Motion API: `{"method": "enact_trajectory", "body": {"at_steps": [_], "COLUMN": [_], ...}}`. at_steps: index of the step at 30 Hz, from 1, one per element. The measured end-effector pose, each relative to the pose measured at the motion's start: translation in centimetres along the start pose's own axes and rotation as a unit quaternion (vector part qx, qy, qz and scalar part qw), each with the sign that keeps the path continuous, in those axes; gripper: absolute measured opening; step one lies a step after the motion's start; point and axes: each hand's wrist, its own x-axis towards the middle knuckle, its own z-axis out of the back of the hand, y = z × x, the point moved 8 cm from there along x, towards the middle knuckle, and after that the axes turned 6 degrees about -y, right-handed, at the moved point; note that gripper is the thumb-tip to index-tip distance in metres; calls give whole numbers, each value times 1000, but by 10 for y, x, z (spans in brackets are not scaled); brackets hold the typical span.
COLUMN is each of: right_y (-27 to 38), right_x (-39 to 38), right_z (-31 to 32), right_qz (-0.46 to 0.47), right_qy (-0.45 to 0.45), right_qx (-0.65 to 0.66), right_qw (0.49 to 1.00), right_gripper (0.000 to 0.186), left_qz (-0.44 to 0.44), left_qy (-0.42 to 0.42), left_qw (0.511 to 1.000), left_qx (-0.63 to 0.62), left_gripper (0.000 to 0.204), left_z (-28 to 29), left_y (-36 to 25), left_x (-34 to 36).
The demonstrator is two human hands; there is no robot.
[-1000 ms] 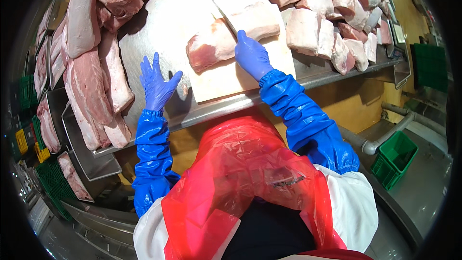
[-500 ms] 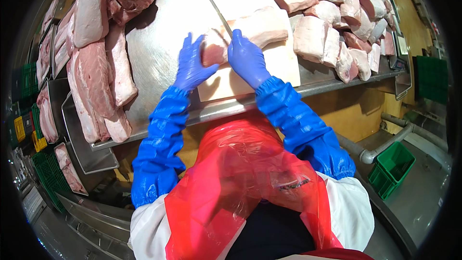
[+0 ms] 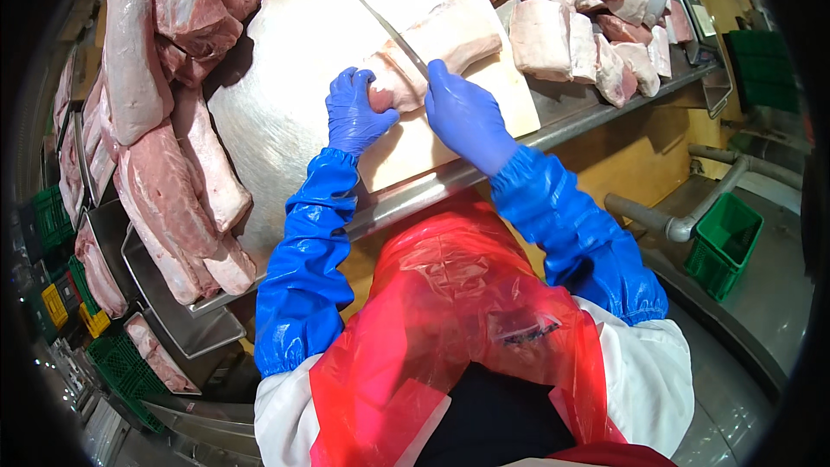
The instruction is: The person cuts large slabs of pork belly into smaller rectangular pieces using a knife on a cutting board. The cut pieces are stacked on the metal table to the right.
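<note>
A long piece of pale pink meat [image 3: 454, 35] lies diagonally on a cream cutting board [image 3: 510, 104]. My left hand [image 3: 354, 108], in a purple glove, has its fingers curled on the reddish left end of the piece. My right hand [image 3: 467, 117], also gloved, grips a long knife [image 3: 380, 17]; its blade crosses the meat near that end, pointing away toward the upper left. The knife handle is mostly hidden in my fingers.
Long meat slabs [image 3: 134, 52] are piled left on the steel table [image 3: 259, 147], with trays [image 3: 181, 329] beyond its edge. Cut chunks [image 3: 540, 39] crowd the right. A green crate [image 3: 726, 242] stands low at right; pipes [image 3: 657, 212] run beside it.
My left hand has moved right from the bare steel onto the meat's end and curled its fingers. My right hand, with the knife, has shifted slightly, still at the meat.
</note>
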Motion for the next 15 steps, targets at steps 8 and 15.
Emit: {"method": "enact_trajectory", "body": {"at_steps": [8,15], "right_y": [-55,-52], "right_x": [-62,52], "right_z": [-38,-86], "right_qz": [-115,-65], "right_qy": [197,55], "right_qx": [13,51], "right_qw": [973,995], "right_gripper": [29,29], "left_qz": [-8,-5], "left_qy": [50,74], "left_qw": [999,996], "left_qx": [13,43], "left_gripper": [58,57], "left_z": [-2,-13], "left_y": [0,-14], "left_x": [1,23]}}
